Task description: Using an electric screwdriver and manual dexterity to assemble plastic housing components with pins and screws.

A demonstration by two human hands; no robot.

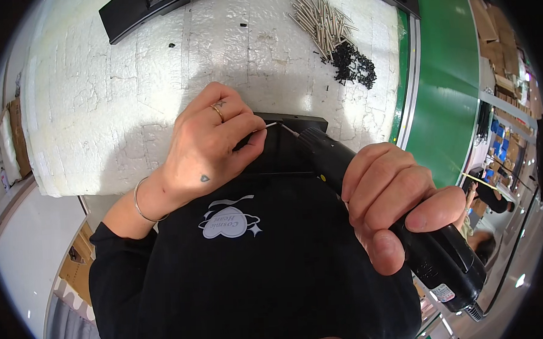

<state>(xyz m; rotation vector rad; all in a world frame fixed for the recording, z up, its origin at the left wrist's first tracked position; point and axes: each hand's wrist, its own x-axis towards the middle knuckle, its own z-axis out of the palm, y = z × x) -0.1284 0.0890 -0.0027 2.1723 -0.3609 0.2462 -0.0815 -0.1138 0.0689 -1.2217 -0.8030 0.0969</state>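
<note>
My left hand (212, 136) is closed in a pinch on a thin silver metal pin (271, 124), whose end sticks out past the fingertips to the right. In my right hand (400, 200) is a black electric screwdriver (328, 152), fingers wrapped round its body and its cord leaving the lower end. The screwdriver's bit (289, 130) points up and left toward the pin's end. A tiny dark piece sits where the two meet, too small to make out. Beneath both hands lies a flat black part (283, 157), partly hidden by the left hand and the screwdriver.
A pile of silver metal pins (322, 22) and a heap of small black screws (352, 66) lie at the far right of the white foam-covered surface (236, 62). Long black parts (149, 11) rest along the far edge. A green surface (444, 95) runs along the right.
</note>
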